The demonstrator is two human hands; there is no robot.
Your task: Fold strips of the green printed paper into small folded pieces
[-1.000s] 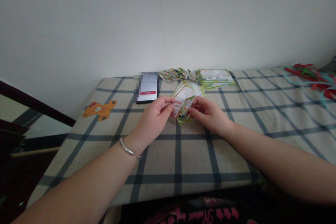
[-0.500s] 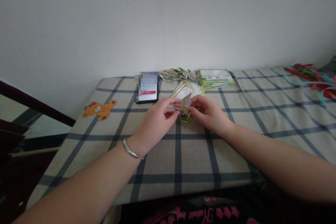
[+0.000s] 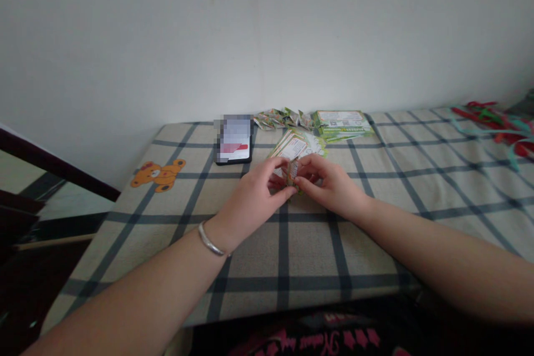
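Observation:
Both hands meet over the middle of a checked tablecloth. My left hand, with a silver bangle on the wrist, and my right hand pinch a small folded green and orange printed paper between their fingertips. Most of the paper is hidden by the fingers. Just behind the hands lies a fanned pile of similar printed slips.
A phone with a lit screen lies at the back left. Several folded paper pieces and a stack of green printed sheets sit along the wall. Red and teal ribbons lie at the far right. A bear print marks the cloth.
The paper between my hands has been folded smaller and smaller. Both hands have drawn closer together and dropped slightly toward the cloth.

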